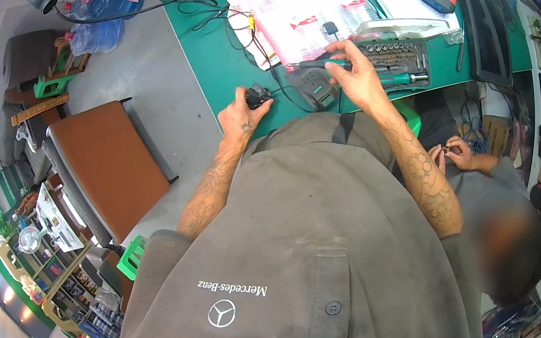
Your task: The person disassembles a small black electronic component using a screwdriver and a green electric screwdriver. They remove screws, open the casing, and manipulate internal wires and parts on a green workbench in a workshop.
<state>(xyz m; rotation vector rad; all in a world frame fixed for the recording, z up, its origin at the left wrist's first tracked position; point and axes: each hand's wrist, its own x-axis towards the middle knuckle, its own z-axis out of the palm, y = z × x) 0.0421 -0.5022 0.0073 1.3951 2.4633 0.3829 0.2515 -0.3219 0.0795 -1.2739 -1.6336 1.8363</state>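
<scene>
Near the front edge of the green table (195, 61), my left hand (239, 118) is closed around a small black device (258, 97); its exact kind I cannot make out. Farther right, my right hand (359, 79) grips a teal-and-black screwdriver (335, 62), whose dark shaft points left. Below that shaft sits a dark grey boxy device (315, 90) with a cable by it. Just beyond my right hand lies an open tool case (398, 53) with rows of sockets and bits. A teal-handled tool (398, 80) rests along its near side.
Clear plastic bags (291, 16) and tangled black cables (213, 15) cover the far side of the table. A co-worker (489, 172) sits close on my right, hands on a small dark thing. A brown-topped bench (108, 168) and water bottles (109, 2) stand on the left.
</scene>
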